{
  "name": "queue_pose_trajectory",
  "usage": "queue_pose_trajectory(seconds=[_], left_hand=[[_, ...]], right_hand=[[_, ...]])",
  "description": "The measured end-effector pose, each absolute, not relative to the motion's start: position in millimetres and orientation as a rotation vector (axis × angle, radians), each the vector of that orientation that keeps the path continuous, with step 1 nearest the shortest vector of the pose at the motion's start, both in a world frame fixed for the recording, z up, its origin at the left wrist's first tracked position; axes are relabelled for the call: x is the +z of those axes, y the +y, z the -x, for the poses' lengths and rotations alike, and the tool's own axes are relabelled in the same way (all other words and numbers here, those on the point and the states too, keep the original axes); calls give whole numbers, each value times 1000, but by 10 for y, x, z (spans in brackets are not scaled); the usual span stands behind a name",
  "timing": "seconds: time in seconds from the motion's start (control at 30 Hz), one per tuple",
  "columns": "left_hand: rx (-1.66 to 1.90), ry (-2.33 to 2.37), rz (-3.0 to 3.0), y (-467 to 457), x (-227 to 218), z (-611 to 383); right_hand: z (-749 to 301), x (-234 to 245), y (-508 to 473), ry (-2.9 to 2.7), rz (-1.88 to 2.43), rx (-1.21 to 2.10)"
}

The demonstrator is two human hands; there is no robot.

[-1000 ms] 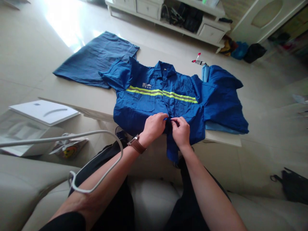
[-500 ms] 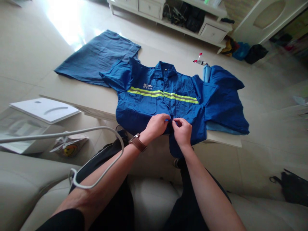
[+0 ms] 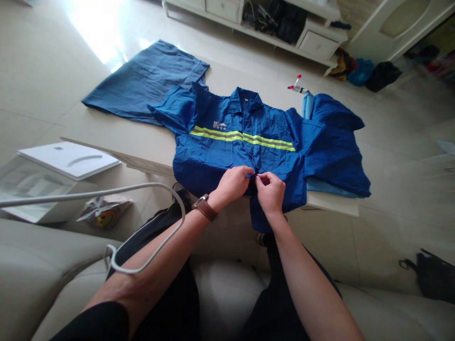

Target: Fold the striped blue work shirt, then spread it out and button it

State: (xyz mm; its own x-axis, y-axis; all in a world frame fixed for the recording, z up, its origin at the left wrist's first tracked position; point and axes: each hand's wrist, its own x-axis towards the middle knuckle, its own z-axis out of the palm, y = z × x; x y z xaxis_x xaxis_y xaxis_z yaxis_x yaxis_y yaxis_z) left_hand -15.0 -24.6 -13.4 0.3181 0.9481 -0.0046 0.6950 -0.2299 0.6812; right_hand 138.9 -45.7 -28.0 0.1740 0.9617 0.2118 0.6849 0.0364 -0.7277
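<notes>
The loose lower front of the blue work shirt (image 3: 227, 156) now hangs shorter over the table edge (image 3: 330, 203). The shirt lies spread there, while the left hand (image 3: 231, 184) and right hand (image 3: 270, 192) each pinch its placket (image 3: 250, 161), side by side.

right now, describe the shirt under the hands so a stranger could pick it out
On the pale table in front of the sofa, a blue work shirt lies between two blue garments, with the left hand and right hand at its front. Unlike those neighbours, it has yellow reflective stripes across the chest.
</notes>
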Motion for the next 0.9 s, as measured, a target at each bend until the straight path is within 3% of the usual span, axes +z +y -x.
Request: queue_pose_trajectory(seconds=[0.9], left_hand=[[509,1545,-1896,-260,-62,143]], right_hand=[[-1424,-202,-445,-1669,1672,598]])
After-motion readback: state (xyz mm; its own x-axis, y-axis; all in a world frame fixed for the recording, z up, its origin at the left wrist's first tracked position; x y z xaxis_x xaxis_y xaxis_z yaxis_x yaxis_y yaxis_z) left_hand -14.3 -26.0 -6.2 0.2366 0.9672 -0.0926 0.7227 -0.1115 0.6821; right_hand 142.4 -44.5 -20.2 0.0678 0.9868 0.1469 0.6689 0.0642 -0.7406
